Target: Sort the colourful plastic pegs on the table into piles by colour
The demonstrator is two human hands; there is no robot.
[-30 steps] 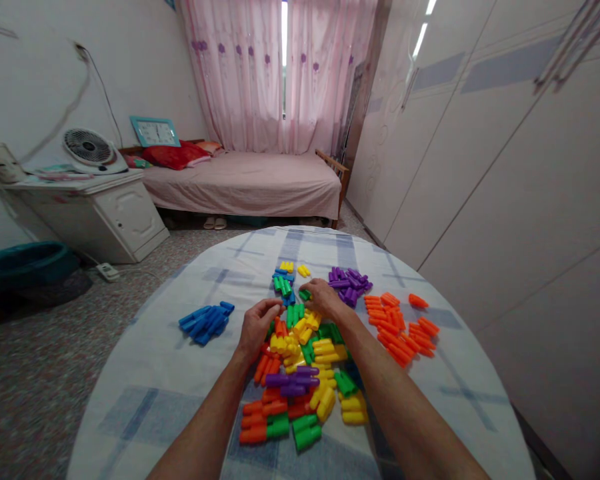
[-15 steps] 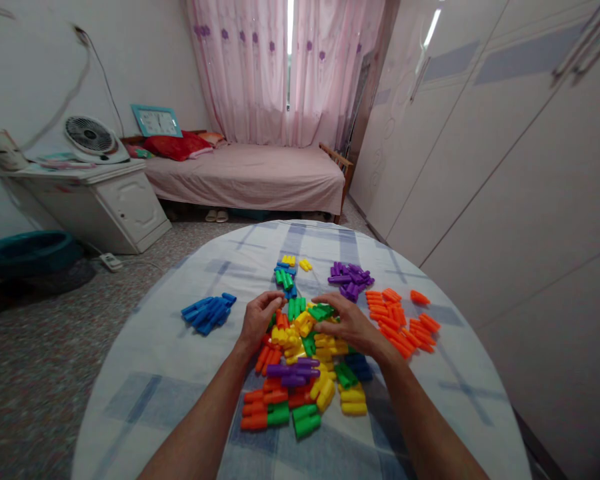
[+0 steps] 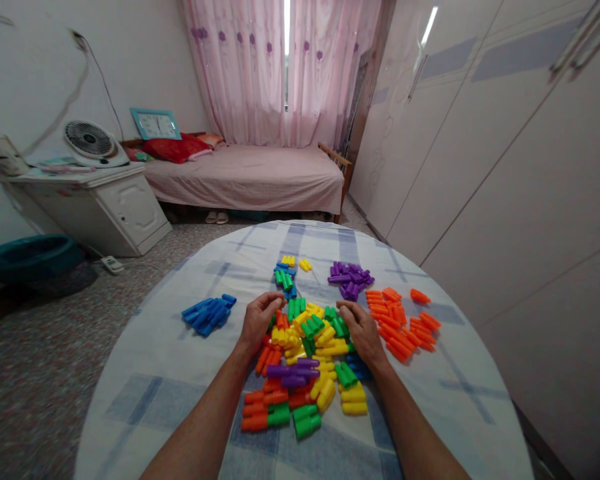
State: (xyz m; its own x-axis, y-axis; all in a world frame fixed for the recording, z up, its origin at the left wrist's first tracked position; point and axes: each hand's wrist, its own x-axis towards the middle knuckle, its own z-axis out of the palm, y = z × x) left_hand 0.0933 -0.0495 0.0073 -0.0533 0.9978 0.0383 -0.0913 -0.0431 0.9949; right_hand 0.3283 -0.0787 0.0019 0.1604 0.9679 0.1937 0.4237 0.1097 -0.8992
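Note:
A mixed pile of plastic bullet-shaped building blocks lies between my two hands, with yellow blocks (image 3: pixel 295 343), green blocks (image 3: pixel 313 327), orange-red blocks (image 3: pixel 265 357) and purple blocks (image 3: pixel 294 372) in it. My left hand (image 3: pixel 259 323) rests at the pile's left side, fingers loosely bent and holding nothing that I can see. On the opposite side, my right hand (image 3: pixel 363 330) lies beside some green blocks, its fingers apart. Dark blue blocks (image 3: pixel 359 367) show partly under the right wrist.
Sorted groups lie around the pile: blue blocks (image 3: pixel 209 315) left, purple blocks (image 3: pixel 350 279) behind, orange blocks (image 3: pixel 400 323) right. A small blue, green and yellow cluster (image 3: pixel 285 277) lies beyond. The round table has a checked cloth (image 3: pixel 130 400); a bed (image 3: pixel 250 170) stands past it.
My right hand has drawn back to the right from over the pile, uncovering green and yellow blocks. A green block near its fingers now lies on the pile. My left hand has stayed put.

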